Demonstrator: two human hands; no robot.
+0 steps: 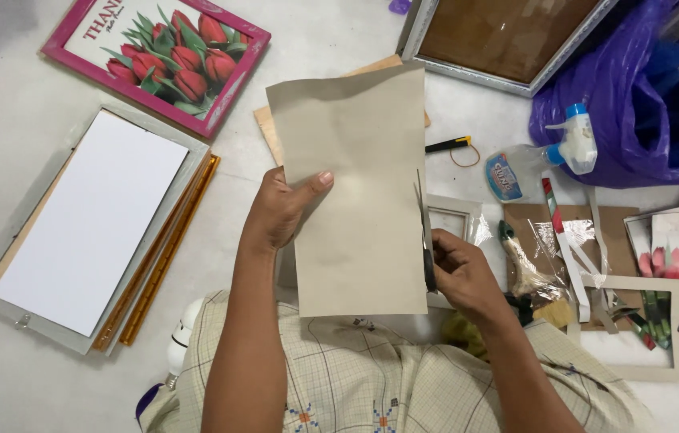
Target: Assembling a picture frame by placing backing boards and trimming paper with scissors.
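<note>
Left hand pinches a grey-brown paper sheet upright. Right hand, closed around scissors, cuts along the sheet's right edge.

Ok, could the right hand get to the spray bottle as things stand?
Probably not straight away. The right hand is shut on the scissors at the edge of the grey paper. The spray bottle lies beyond it, with open floor between.
</note>
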